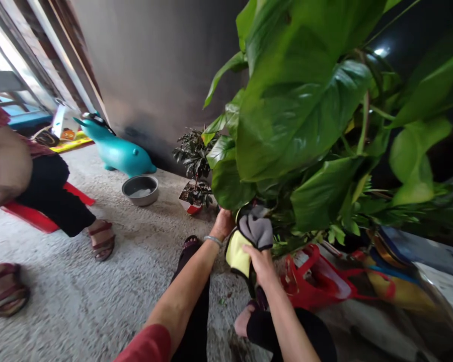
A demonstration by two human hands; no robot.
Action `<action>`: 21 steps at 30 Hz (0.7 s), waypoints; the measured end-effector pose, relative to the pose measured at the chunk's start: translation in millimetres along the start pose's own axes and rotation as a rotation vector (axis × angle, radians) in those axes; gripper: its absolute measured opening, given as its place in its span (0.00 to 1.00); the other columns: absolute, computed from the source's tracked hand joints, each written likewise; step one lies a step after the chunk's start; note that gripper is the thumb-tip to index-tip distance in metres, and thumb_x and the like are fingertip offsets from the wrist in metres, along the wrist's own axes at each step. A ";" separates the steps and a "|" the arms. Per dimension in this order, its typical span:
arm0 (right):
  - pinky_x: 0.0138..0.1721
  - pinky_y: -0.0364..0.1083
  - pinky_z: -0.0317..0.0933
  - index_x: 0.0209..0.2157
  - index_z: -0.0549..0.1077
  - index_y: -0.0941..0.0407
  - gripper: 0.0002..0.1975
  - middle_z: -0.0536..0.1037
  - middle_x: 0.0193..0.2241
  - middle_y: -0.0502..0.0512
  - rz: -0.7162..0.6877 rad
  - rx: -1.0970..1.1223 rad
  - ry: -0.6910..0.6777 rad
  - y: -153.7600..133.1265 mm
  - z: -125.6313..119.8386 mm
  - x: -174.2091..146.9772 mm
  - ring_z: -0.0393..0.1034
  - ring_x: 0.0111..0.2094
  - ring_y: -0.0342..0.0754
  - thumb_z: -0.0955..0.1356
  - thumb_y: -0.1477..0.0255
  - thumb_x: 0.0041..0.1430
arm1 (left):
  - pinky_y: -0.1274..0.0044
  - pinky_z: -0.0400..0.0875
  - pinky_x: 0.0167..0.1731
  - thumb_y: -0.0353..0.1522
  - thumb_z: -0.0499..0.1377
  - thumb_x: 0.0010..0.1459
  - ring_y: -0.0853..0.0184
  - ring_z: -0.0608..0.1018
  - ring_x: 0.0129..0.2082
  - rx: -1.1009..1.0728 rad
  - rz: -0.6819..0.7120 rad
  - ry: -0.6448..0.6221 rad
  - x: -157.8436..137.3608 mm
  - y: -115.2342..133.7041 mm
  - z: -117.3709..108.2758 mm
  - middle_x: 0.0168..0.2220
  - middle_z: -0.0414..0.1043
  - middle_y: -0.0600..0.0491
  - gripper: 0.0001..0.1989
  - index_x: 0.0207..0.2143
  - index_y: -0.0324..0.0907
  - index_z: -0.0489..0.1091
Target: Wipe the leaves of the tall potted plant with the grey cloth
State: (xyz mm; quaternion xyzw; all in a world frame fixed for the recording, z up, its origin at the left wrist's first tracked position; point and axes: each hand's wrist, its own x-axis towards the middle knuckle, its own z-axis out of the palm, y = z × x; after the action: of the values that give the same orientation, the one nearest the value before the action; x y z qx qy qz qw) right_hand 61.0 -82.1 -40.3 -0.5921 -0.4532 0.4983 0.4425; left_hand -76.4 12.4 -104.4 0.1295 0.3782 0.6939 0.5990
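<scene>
A leafy plant (298,115) spreads at 2 o'clock. The yellow-and-grey cloth (249,236), at 5 o'clock, is gripped by the right hand (263,265). The left hand (223,224) is curled at the cloth's 10 o'clock; its hold is hidden.

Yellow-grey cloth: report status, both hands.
Right hand gripping yellow-grey cloth. Left hand beside it, fingertips hidden. Large green leaves crowd the view just above.
</scene>
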 end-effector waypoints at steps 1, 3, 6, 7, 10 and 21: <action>0.68 0.61 0.56 0.57 0.76 0.53 0.39 0.82 0.51 0.59 0.009 -0.068 -0.027 9.5 -0.8 -9.7 0.67 0.64 0.66 0.76 0.63 0.38 | 0.61 0.75 0.51 0.40 0.59 0.63 0.50 0.80 0.53 -0.001 -0.011 0.000 -1.5 -0.3 -2.1 0.42 0.83 0.43 0.16 0.47 0.42 0.78; 0.71 0.62 0.49 0.58 0.75 0.52 0.40 0.80 0.55 0.60 -0.025 -0.161 -0.056 22.1 -10.6 -33.1 0.63 0.67 0.65 0.77 0.61 0.40 | 0.61 0.75 0.51 0.40 0.58 0.64 0.51 0.81 0.52 -0.027 -0.094 -0.025 -8.2 -2.3 -7.9 0.43 0.82 0.44 0.16 0.47 0.43 0.78; 0.72 0.60 0.46 0.63 0.72 0.53 0.43 0.74 0.62 0.60 -0.134 -0.186 0.011 20.6 -27.1 -61.5 0.58 0.70 0.64 0.77 0.57 0.43 | 0.61 0.76 0.50 0.44 0.61 0.62 0.51 0.82 0.49 -0.084 -0.254 -0.067 -28.8 -9.6 -19.1 0.43 0.82 0.44 0.18 0.47 0.42 0.78; 0.72 0.59 0.46 0.64 0.71 0.53 0.44 0.72 0.64 0.60 -0.161 -0.186 0.051 16.5 -30.6 -67.3 0.56 0.71 0.63 0.76 0.55 0.44 | 0.62 0.76 0.50 0.45 0.63 0.61 0.51 0.82 0.49 -0.097 -0.281 -0.084 -37.5 -12.8 -23.2 0.43 0.82 0.44 0.20 0.48 0.42 0.78; 0.73 0.58 0.45 0.63 0.71 0.55 0.43 0.72 0.64 0.60 -0.215 -0.208 0.112 4.5 -39.3 -76.7 0.54 0.72 0.62 0.75 0.53 0.47 | 0.63 0.76 0.49 0.47 0.69 0.55 0.51 0.82 0.48 -0.085 -0.287 -0.123 -63.0 -20.1 -35.2 0.46 0.81 0.43 0.27 0.52 0.43 0.77; 0.67 0.61 0.57 0.41 0.82 0.50 0.28 0.82 0.46 0.55 -0.194 -0.151 0.107 -12.5 -92.3 -108.0 0.66 0.63 0.67 0.80 0.63 0.32 | 0.64 0.57 0.66 0.41 0.78 0.39 0.49 0.69 0.66 0.058 -0.100 -0.680 -152.9 12.7 -54.2 0.63 0.71 0.41 0.42 0.59 0.43 0.75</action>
State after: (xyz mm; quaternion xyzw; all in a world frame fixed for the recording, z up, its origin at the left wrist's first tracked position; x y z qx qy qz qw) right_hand 141.3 -191.9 2.6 -0.6028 -0.5203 0.3852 0.4665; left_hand -81.9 -149.7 -90.9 0.3518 0.1822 0.5698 0.7200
